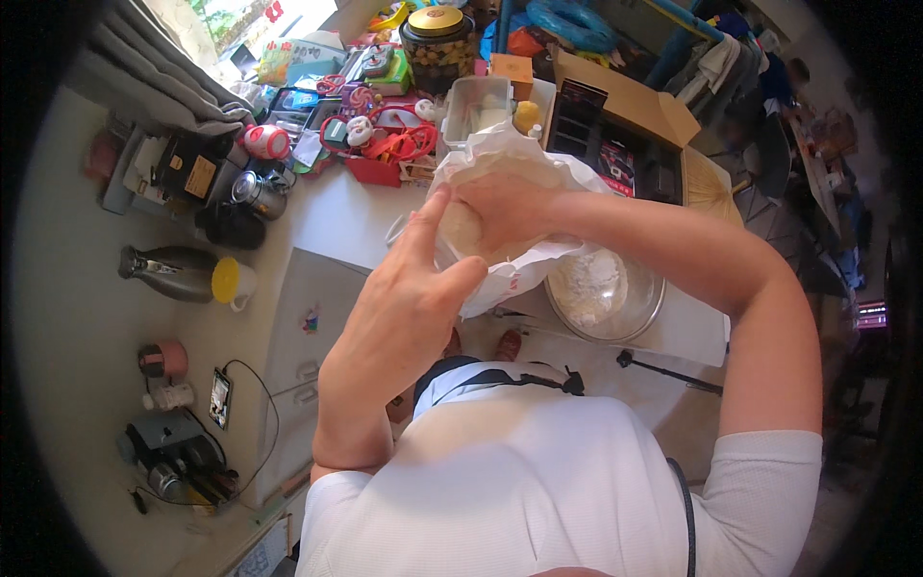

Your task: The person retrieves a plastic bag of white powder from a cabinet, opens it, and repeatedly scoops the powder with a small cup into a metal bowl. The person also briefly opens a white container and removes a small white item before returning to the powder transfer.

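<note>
A white paper bag [500, 279] stands upright with its top wide open at the counter's front edge. My left hand [399, 298] grips the near left side of its rim, fingers along the side and thumb toward the front. From the right, my right hand [514, 213] reaches down inside the bag. Its fingers are curled and partly hidden, beside a pale rounded shape [461, 225] that I cannot make out. Right of the bag, below my right forearm, sits a round metal bowl [650, 310] with a heap of white powder [588, 288] in it.
Behind the bag stand a clear plastic container [478, 108], a dark canister with a gold lid [438, 56] and an open cardboard box [625, 91]. Red items and small clutter [385, 139] crowd the back left. A yellow-lidded cup [231, 282] stands farther left.
</note>
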A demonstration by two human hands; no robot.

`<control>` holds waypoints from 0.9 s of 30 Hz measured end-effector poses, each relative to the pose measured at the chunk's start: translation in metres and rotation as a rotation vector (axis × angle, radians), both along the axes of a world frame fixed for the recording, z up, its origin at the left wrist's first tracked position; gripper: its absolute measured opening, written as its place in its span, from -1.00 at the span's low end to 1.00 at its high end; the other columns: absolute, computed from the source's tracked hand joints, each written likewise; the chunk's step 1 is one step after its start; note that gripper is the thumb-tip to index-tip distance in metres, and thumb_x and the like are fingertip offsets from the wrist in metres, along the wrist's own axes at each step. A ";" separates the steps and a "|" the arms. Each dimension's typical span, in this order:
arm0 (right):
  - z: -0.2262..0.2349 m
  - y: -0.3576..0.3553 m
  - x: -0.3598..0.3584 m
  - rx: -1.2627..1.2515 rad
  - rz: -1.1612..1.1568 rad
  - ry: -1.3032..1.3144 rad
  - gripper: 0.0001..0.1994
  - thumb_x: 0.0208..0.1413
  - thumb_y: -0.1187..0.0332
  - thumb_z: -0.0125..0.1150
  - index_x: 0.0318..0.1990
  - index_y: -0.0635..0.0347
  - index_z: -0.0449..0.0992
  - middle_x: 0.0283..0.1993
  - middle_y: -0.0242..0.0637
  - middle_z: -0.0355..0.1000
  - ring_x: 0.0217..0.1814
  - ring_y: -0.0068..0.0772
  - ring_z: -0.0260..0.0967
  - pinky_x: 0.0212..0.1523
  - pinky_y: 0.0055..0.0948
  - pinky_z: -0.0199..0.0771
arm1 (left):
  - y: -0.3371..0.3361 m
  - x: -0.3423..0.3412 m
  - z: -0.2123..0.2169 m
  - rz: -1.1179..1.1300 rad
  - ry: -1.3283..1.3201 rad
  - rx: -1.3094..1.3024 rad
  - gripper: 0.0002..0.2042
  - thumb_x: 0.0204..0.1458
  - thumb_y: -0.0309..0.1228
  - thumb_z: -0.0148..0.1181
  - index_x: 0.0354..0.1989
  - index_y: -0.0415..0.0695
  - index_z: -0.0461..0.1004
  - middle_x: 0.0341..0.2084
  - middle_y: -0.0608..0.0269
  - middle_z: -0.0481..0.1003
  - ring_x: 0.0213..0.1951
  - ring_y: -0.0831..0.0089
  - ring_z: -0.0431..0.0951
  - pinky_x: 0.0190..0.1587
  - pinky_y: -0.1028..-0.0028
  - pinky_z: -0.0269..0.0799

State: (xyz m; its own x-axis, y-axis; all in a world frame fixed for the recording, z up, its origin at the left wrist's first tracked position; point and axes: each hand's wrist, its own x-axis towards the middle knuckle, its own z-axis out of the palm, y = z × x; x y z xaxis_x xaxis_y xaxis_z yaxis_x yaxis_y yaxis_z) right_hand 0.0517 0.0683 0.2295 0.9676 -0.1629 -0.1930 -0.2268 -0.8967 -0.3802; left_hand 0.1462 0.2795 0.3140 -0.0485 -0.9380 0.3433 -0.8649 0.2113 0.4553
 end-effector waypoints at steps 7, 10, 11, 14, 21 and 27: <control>0.017 0.004 -0.005 0.205 -0.188 -0.022 -0.40 -0.36 0.23 0.55 -0.03 0.23 0.57 -0.05 -0.02 0.57 0.06 -0.03 0.52 0.06 -0.21 0.50 | -0.001 -0.003 0.004 0.014 0.012 0.047 -0.73 -0.15 -0.72 0.15 -0.24 -0.18 0.46 0.30 -0.50 0.16 0.22 -0.38 0.36 0.22 0.07 0.37; 0.017 0.005 -0.009 0.242 -0.203 -0.038 -0.41 -0.35 0.22 0.54 -0.05 0.25 0.57 -0.06 -0.01 0.57 0.05 -0.02 0.52 0.04 -0.20 0.50 | 0.000 -0.005 0.004 0.025 0.016 0.071 -0.73 -0.13 -0.72 0.13 -0.23 -0.17 0.47 0.30 -0.49 0.16 0.23 -0.37 0.35 0.23 0.07 0.36; 0.019 0.006 -0.010 0.235 -0.195 -0.041 -0.41 -0.34 0.22 0.53 -0.05 0.26 0.57 -0.05 -0.01 0.57 0.04 -0.03 0.53 0.03 -0.20 0.51 | 0.000 -0.005 0.004 0.027 0.012 0.063 -0.73 -0.12 -0.72 0.13 -0.22 -0.17 0.47 0.31 -0.48 0.16 0.23 -0.36 0.34 0.23 0.07 0.36; 0.032 0.013 -0.009 0.201 -0.194 0.016 -0.45 -0.31 0.20 0.51 -0.09 0.30 0.59 -0.06 0.01 0.57 0.02 -0.03 0.54 -0.01 -0.20 0.52 | 0.001 -0.005 0.003 0.045 -0.018 0.026 -0.76 -0.07 -0.70 0.15 -0.22 -0.15 0.49 0.31 -0.41 0.18 0.18 -0.30 0.40 0.14 0.09 0.42; 0.044 0.013 -0.020 0.176 -0.219 0.095 -0.49 -0.22 0.15 0.46 -0.17 0.38 0.54 -0.18 0.07 0.55 -0.06 0.00 0.53 -0.07 -0.17 0.49 | 0.004 -0.007 0.001 0.076 -0.048 -0.006 -0.80 -0.01 -0.66 0.24 -0.22 -0.12 0.52 0.32 -0.28 0.24 0.11 -0.21 0.49 0.02 0.14 0.51; 0.032 0.009 -0.027 0.220 -0.190 -0.025 -0.54 -0.17 0.30 0.41 -0.09 0.38 0.53 -0.18 0.00 0.56 -0.11 -0.11 0.53 -0.14 -0.23 0.50 | 0.004 -0.007 0.001 0.066 -0.053 -0.019 -0.76 -0.02 -0.66 0.25 -0.17 -0.10 0.55 0.33 -0.27 0.22 0.17 -0.20 0.45 0.10 0.14 0.49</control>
State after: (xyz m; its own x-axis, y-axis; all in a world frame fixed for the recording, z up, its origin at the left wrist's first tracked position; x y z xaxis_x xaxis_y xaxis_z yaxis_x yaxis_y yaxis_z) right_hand 0.0251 0.0772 0.2618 0.9284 -0.2989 -0.2206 -0.3714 -0.7343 -0.5682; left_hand 0.1393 0.2837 0.3145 -0.0049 -0.9329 0.3600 -0.9001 0.1610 0.4049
